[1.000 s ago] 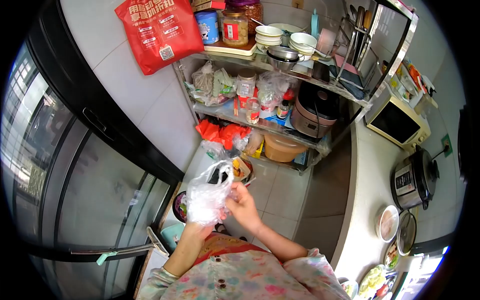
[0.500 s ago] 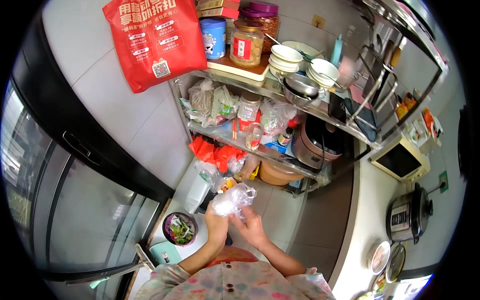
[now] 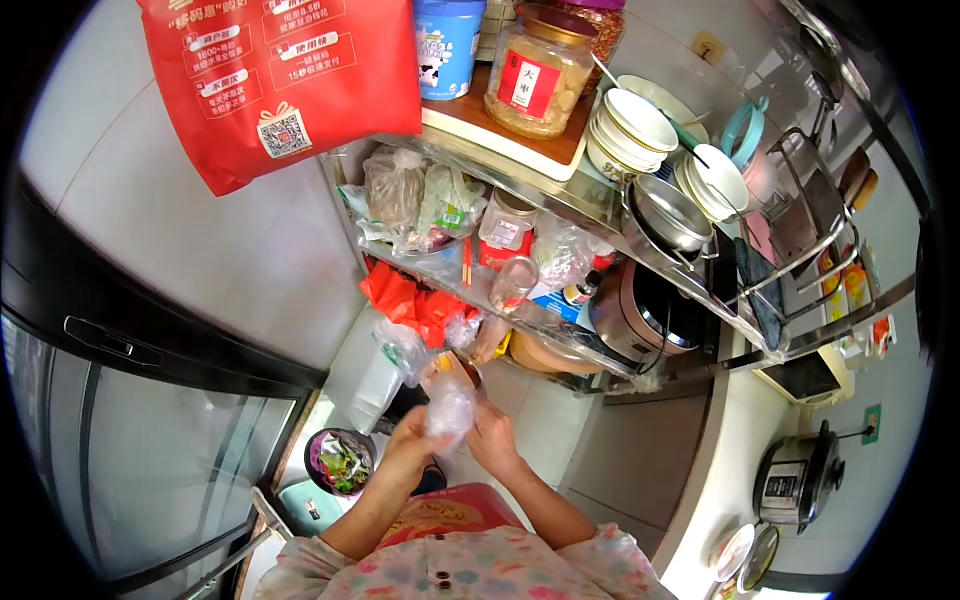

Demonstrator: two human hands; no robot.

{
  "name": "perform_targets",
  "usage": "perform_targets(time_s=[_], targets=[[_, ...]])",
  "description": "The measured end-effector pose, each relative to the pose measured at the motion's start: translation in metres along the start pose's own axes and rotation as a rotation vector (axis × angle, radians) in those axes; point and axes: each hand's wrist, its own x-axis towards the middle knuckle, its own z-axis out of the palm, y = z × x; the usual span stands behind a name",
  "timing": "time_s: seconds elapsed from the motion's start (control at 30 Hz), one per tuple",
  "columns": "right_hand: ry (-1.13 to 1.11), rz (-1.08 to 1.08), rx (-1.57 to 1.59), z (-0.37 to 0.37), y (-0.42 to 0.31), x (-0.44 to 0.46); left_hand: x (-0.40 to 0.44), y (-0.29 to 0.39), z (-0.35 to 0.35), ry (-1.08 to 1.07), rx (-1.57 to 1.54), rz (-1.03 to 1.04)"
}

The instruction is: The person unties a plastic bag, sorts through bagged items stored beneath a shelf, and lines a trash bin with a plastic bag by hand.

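Observation:
A crumpled clear plastic bag (image 3: 450, 408) is bunched up between my two hands, in front of my body. My left hand (image 3: 408, 445) grips it from the left, with its fingers closed on the plastic. On the right side of the bag, my right hand (image 3: 492, 435) is closed on its edge; the fingertips are partly hidden. Beyond the hands, red plastic bags (image 3: 415, 308) and a clear bag (image 3: 402, 350) lie by the lowest shelf. A bin (image 3: 340, 462) with vegetable scraps stands at the lower left of my left hand.
A metal shelf rack (image 3: 570, 215) stands ahead, with jars, bowls and a rice cooker (image 3: 640, 315). The large red bag (image 3: 285, 85) is at the upper left. A counter (image 3: 700, 470) with a pressure cooker (image 3: 797, 478) runs along the right. A dark-framed door (image 3: 180, 340) is at the left.
The plastic bag has been gathered from a loose, spread shape into a smaller bundle. Both hands still hold it. The view has moved closer to the shelf rack.

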Motion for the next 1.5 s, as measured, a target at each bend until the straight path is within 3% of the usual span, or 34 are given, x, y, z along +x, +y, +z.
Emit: perform_targets(time_s=[0.13,0.23,0.33,0.43,0.47,0.6,0.73,0.9,0.93,1.03,1.07,1.17,1.4,1.5], targets=[[-0.067,-0.003,0.176,-0.006,0.002,0.012,0.002,0.006,0.017,-0.048,-0.071,-0.226],[-0.117,0.17,0.236,-0.002,0.024,0.02,0.018,-0.008,0.016,0.022,-0.105,-0.183],[0.008,0.51,0.641,-0.024,0.014,0.033,0.04,-0.015,0.013,0.163,-0.094,-0.058],[0.009,0.247,0.72,-0.027,0.014,0.035,0.057,-0.014,0.019,0.208,-0.131,-0.007],[-0.155,0.254,0.623,-0.023,0.026,0.034,0.062,-0.018,0.019,0.192,-0.141,-0.016],[-0.265,0.332,0.78,-0.026,0.049,0.066,0.09,-0.019,0.016,0.19,-0.137,-0.005],[-0.188,0.27,0.656,-0.021,0.068,0.118,0.137,-0.018,0.013,0.195,-0.151,0.019],[-0.06,0.099,0.383,-0.013,0.078,0.234,0.202,0.019,0.026,0.405,-0.26,0.275],[-0.086,0.06,0.272,-0.009,0.088,0.25,0.215,0.003,0.01,0.47,-0.277,0.296],[-0.122,-0.038,0.104,0.013,0.112,0.258,0.213,-0.059,-0.026,0.707,-0.345,0.037],[-0.172,0.076,0.162,0.027,0.139,0.244,0.201,-0.082,-0.031,0.793,-0.389,-0.05],[-0.352,0.118,-0.003,0.045,0.179,0.2,0.168,-0.149,-0.052,0.936,-0.358,-0.264],[-0.415,0.296,-0.3,0.094,0.319,0.141,0.152,-0.256,-0.117,1.033,-0.429,-0.288],[-0.451,0.077,-0.63,0.112,0.363,0.16,0.153,-0.298,-0.156,1.086,-0.435,-0.263]])
